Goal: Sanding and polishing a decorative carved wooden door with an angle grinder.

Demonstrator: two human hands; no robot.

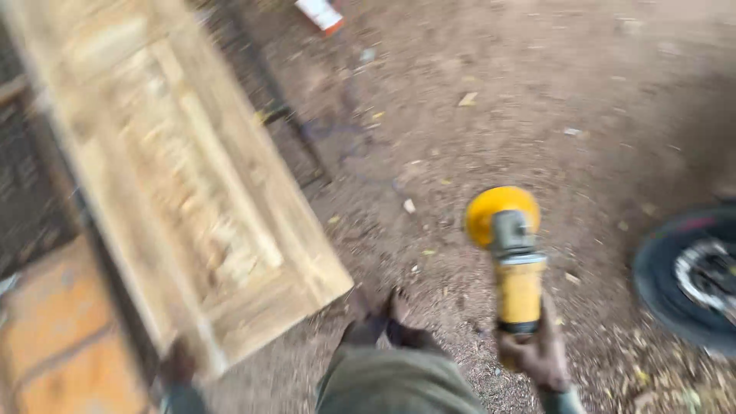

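My right hand (539,354) grips the body of a yellow angle grinder (515,261), its yellow disc guard pointing away from me over the dirt ground. My left hand (178,362) is at the near corner of a long pale carved wooden panel (176,169), which lies tilted across a dark frame at the left. The view is blurred. My foot in a sandal (383,318) and my green trouser leg (391,383) show between the hands.
A dark wheel with a metal hub (694,276) is at the right edge. An orange-brown panel (61,337) lies at the lower left. A white and red object (320,14) lies on the ground at the top. Wood chips and leaves litter the dirt.
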